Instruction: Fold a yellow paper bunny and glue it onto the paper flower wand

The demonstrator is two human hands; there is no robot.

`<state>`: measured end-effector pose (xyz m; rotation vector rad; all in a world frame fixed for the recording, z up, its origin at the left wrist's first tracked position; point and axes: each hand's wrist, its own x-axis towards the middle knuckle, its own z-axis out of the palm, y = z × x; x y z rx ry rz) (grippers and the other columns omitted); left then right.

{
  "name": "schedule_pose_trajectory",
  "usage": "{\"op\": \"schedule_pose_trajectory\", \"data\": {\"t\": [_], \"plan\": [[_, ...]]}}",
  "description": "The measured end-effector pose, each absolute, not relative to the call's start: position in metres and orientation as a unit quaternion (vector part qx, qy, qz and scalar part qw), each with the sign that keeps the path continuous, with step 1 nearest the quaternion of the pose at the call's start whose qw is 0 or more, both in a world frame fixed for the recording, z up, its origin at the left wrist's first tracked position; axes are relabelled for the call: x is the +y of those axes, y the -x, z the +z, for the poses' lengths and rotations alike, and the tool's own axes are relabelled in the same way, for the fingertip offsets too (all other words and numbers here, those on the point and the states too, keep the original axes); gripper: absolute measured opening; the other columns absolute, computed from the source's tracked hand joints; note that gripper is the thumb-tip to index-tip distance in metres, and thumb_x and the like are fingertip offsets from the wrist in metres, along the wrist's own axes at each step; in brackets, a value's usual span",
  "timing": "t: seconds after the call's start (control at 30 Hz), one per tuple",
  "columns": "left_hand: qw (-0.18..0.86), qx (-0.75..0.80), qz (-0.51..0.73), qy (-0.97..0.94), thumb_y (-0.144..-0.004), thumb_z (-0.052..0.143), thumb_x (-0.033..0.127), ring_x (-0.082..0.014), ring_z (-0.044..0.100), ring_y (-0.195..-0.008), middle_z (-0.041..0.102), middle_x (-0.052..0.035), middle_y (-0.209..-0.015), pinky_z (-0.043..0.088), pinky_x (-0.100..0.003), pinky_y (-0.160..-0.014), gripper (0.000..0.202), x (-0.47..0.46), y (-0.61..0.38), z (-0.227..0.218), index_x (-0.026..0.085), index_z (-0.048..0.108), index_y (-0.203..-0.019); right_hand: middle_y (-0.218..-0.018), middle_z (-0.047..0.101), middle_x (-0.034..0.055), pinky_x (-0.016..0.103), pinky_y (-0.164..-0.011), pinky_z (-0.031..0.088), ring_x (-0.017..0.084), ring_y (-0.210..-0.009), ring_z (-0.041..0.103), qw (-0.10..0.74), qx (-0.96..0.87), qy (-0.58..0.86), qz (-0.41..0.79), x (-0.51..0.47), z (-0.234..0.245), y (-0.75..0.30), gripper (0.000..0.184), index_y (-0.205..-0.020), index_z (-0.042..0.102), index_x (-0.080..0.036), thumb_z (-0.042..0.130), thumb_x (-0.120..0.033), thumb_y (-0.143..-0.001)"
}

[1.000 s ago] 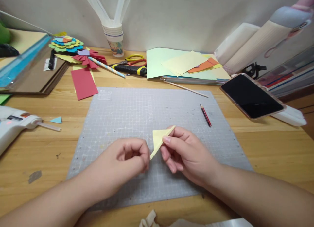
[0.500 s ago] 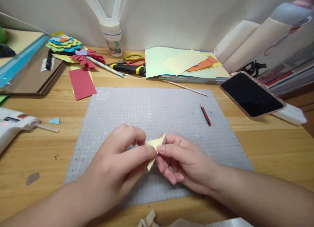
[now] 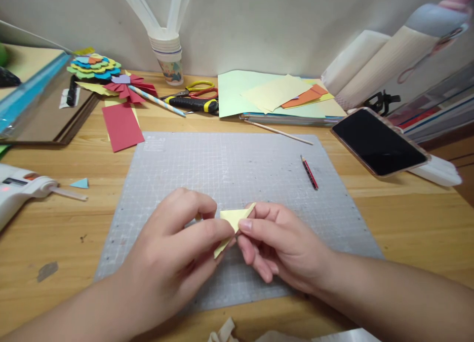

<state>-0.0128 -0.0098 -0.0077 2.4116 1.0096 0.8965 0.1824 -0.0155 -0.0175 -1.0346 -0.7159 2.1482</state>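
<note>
A small piece of pale yellow paper (image 3: 232,216), folded with slanting edges, is held between both hands above the grey cutting mat (image 3: 237,164). My left hand (image 3: 177,238) pinches its left side, the thumb lying across the front and the index finger bent above. On the other side, my right hand (image 3: 274,233) grips the paper's right edge between thumb and index finger, its lower fingers loosely curled. Part of the paper is hidden behind my left thumb. A short red and black pencil (image 3: 309,172) lies on the mat beyond my right hand.
A white glue gun (image 3: 25,186) lies at the left, near a blue paper scrap (image 3: 80,183). Behind the mat are red paper (image 3: 122,127), scissors (image 3: 200,88), a cutter (image 3: 190,104), and stacked papers (image 3: 237,93). A phone (image 3: 379,140) leans at the right.
The yellow paper has turned slightly in my fingers, and its lower tip now points farther left. Both hands keep their pinch, and the left has shifted a little to the left.
</note>
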Motion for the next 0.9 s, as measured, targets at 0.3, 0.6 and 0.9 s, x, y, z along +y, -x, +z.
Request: {"op": "schedule_pose_trajectory", "data": {"t": [0.3,0.6,0.9], "plan": [[0.262,0.379,0.318,-0.829,-0.09,0.055,0.013,-0.0143,0.054,-0.081,0.056,-0.0003,-0.086,0.046,-0.027,-0.069,0.015,-0.011,0.0087,-0.0037,0.025,0.064,-0.091,-0.057,0.062,-0.0042,0.016,-0.036,0.03,0.004,-0.038,0.051,0.304,-0.377,0.436,0.759,-0.0175,-0.0129,-0.1824,0.028,-0.07,0.056,-0.018,0.07,-0.039,-0.08],[0.256,0.37,0.324,-0.832,-0.089,0.056,0.01,-0.0126,0.052,-0.083,0.053,0.0008,-0.088,0.045,-0.025,-0.07,0.016,-0.0124,0.0078,-0.0052,0.025,0.061,-0.091,-0.056,0.063,-0.004,0.015,-0.035,0.032,0.004,-0.037,0.052,0.313,-0.371,0.43,0.761,-0.0189,-0.0119,-0.1836,0.024,-0.07,0.056,-0.017,0.069,-0.034,-0.082],[0.163,0.348,0.315,-0.868,-0.088,0.055,0.004,-0.0139,0.049,-0.083,0.054,-0.0004,-0.092,0.041,-0.029,-0.075,0.023,-0.0153,0.0095,-0.0054,0.023,0.061,-0.1,-0.052,0.063,-0.004,0.012,-0.031,0.028,0.003,-0.032,0.05,0.307,-0.295,0.403,0.81,-0.0172,-0.0154,-0.1833,0.029,-0.065,0.055,-0.017,0.066,-0.036,-0.084]]}}
